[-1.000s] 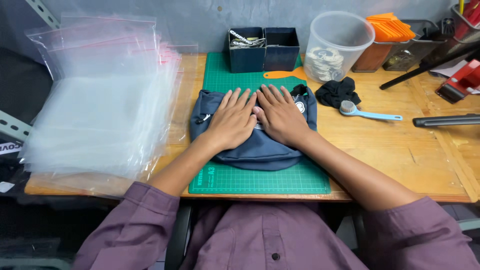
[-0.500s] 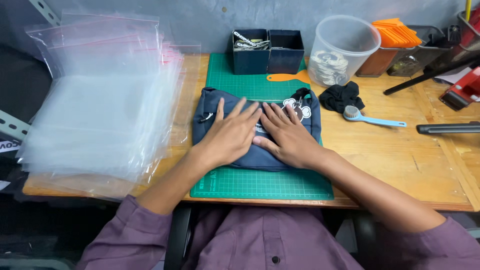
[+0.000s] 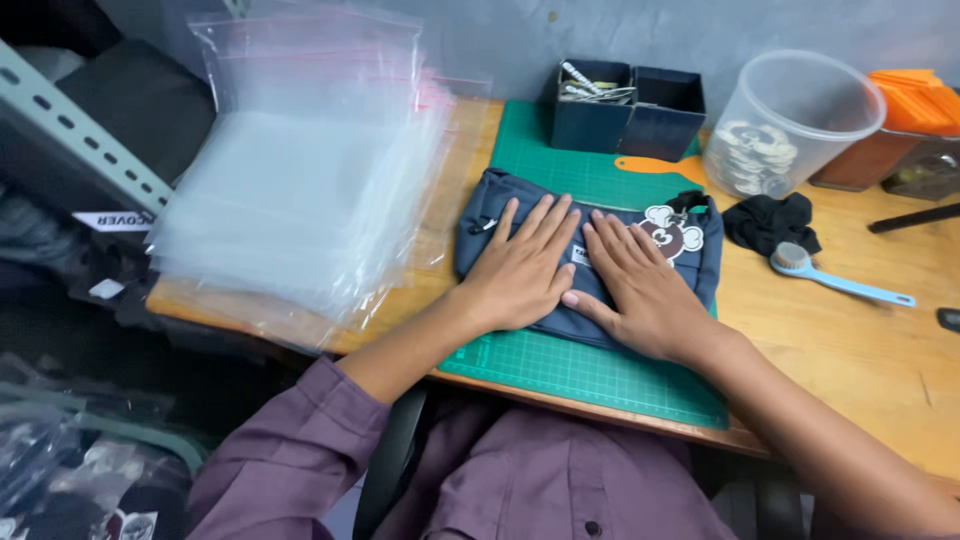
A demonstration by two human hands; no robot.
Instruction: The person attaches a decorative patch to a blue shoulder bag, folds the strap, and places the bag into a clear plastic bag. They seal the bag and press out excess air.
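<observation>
Pressing flat with both open hands, left (image 3: 522, 268) and right (image 3: 640, 290), gripping nothing, on the navy pouch (image 3: 585, 262) lying on the green mat (image 3: 590, 365) mid-bench. Risked sliding the pouch left into the plastic bag stack (image 3: 300, 190), probably toppling it.

Surface: a wooden table (image 3: 860, 360), pale grain, set against a grey wall.
Centre: a green cutting mat (image 3: 590, 375) lies flat on it.
Left: a stack of clear zip bags (image 3: 300, 190) overhangs the table's left edge.
Back: two dark blue bins (image 3: 625, 115) stand on the mat's far end; a clear plastic tub (image 3: 790, 125) is just beside them.
Right: a black cloth (image 3: 770, 222) and a light blue brush (image 3: 835, 278) lie on the bare wood, close together.
</observation>
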